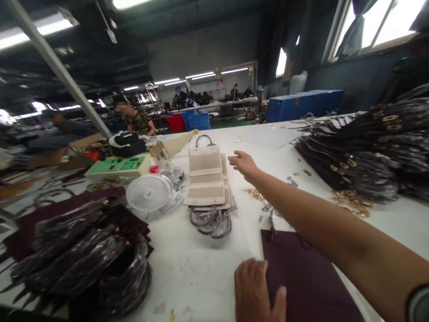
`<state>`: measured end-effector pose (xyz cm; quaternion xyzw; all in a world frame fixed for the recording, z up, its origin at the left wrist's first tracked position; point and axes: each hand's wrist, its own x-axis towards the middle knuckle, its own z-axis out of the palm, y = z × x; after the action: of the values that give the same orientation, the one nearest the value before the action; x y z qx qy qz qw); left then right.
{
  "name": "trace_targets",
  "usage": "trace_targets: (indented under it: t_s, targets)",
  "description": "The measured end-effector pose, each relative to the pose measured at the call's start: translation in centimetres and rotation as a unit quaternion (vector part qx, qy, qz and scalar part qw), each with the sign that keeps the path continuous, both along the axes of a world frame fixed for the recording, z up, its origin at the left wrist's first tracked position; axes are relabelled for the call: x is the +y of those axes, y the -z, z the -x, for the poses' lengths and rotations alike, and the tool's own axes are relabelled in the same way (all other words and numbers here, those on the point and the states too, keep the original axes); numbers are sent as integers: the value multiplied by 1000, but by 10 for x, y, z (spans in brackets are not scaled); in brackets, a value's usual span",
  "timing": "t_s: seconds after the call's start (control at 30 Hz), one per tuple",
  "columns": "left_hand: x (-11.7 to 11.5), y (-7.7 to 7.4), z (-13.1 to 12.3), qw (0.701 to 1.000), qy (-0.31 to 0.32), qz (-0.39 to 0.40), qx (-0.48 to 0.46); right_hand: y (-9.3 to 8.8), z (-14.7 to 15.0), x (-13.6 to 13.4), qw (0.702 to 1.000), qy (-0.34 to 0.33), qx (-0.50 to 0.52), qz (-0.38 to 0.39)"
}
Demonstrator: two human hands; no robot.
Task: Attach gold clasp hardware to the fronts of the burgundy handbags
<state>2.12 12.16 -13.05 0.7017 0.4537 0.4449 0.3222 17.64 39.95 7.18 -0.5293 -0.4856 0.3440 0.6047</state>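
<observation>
My right hand (pixel 245 164) reaches forward over the table with fingers stretched out, nothing visible in it. It is nearest a stack of beige bag panels (pixel 205 190) with dark handles, just to its left, and appears apart from it. Low in the view, my left hand (pixel 253 293) rests with thumb and fingers apart at the left edge of a dark purple bag panel (pixel 304 277). The thumb lies over the panel; the fingers are beside its edge. A plastic-wrapped handle (pixel 273 221) shows at the panel's top, partly hidden behind my right forearm.
Gold metal fittings (pixel 254 195) lie beyond the purple panel, with more gold hardware (pixel 353 203) to the right. Purple bag pieces (pixel 365 152) are heaped at right, wrapped handles (pixel 87 250) at left. A white fan (pixel 149 192) and green-topped control box (pixel 117 165) stand left. A person (pixel 139 120) sits beyond.
</observation>
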Motion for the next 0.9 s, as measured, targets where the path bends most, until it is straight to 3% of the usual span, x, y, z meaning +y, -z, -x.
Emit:
trace_targets:
  t_s: [0.07, 0.2, 0.33, 0.43, 0.57, 0.7, 0.9]
  targets:
    - [0, -6, 1, 995, -12, -46, 83, 41, -16, -41, 999, 6, -29, 35]
    - [4, -18, 9, 965, 13, -147, 218, 105, -60, -166, 991, 44, -91, 83]
    - [13, -27, 5, 951, -1, -143, 273, 143, -105, -274, 961, 141, -202, 123]
    - [27, -38, -8, 943, -3, -123, 311, 155, -130, -315, 941, 158, -263, 143]
    - [53, -58, -34, 930, 6, -102, 354, 147, -160, -319, 914, 166, -343, 142]
    - [66, -72, -57, 924, 15, -81, 374, 129, -176, -287, 908, 160, -365, 130]
    - [51, -62, -62, 946, 6, -93, 311, 111, -149, -216, 910, 100, -390, 97]
